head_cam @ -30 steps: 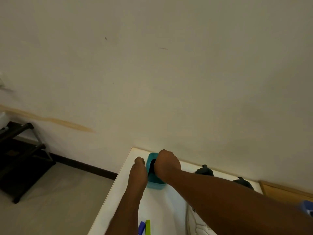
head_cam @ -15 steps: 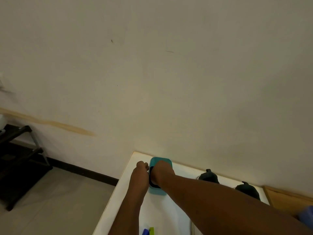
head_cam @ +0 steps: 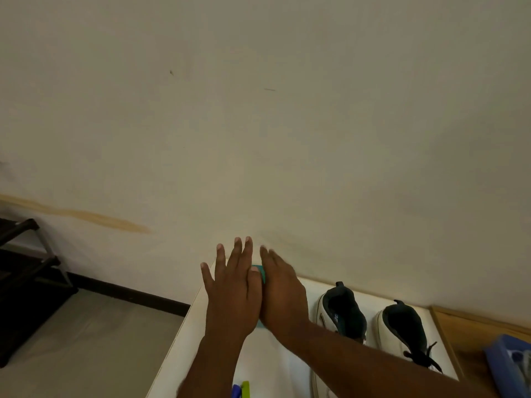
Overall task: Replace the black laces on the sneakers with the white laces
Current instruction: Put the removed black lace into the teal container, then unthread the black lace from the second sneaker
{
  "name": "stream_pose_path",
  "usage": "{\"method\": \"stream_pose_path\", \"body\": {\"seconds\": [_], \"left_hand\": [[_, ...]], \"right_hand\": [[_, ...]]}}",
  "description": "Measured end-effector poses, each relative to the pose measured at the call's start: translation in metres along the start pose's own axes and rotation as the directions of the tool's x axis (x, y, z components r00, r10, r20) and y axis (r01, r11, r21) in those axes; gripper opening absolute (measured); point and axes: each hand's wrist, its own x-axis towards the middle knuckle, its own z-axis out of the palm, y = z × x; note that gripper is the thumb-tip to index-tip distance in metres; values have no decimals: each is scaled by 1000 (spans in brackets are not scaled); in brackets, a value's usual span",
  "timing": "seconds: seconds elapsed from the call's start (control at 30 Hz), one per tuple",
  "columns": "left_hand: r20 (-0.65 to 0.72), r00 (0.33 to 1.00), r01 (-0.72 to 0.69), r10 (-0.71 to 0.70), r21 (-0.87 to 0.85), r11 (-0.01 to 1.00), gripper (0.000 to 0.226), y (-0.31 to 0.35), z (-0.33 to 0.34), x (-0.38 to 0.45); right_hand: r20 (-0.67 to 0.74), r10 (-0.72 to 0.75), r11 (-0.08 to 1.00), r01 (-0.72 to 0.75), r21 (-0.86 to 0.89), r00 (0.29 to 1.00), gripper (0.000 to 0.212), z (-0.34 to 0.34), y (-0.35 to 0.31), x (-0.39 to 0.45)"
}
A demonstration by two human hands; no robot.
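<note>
White table, smooth, flat: landmark. Two sneakers, white with dark lining, stand at its far right side; black laces remain threaded on the right one, so replacement seems barely begun; white laces unseen. Left hand and right hand, fingers straight and spread, hover above a teal box, rounded, plastic-looking, at its far edge.

A: What crowds the teal box?
B: Both flat hands, left and right, cover it; the wall stands just behind.
A: And to its right?
B: Two sneakers, after a bare strip of table.
</note>
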Motion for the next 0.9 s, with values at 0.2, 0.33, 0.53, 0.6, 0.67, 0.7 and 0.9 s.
{"method": "stream_pose_path", "body": {"seconds": [0.2,0.33,0.53,0.6,0.67,0.7,0.9], "left_hand": [[-26,987,-152,156,118,981,60,13,1,-8],[-31,968,-241,249,154,958,61,32,-9,-7],[-222,912,-342,346,55,938,66,61,-40,-5],[-522,749,-432,408,83,898,75,74,-56,-12],[-606,604,-590,518,96,802,80,149,-34,-38],[-588,585,-602,558,146,785,81,154,-38,-46],[-72,783,-590,618,226,775,77,186,-6,-72]], "right_hand": [[-35,-217,942,199,-271,976,74,-3,25,-23],[-74,-255,929,223,-294,964,71,-16,32,-35],[-175,-239,970,227,-89,955,78,-52,23,-43],[-415,-317,945,321,-63,853,69,-72,24,-59],[-630,-263,963,241,-122,731,66,-126,90,-117],[-694,-242,966,232,-110,678,65,-134,96,-125],[-771,-112,994,66,-91,627,63,-143,141,-164]]}}
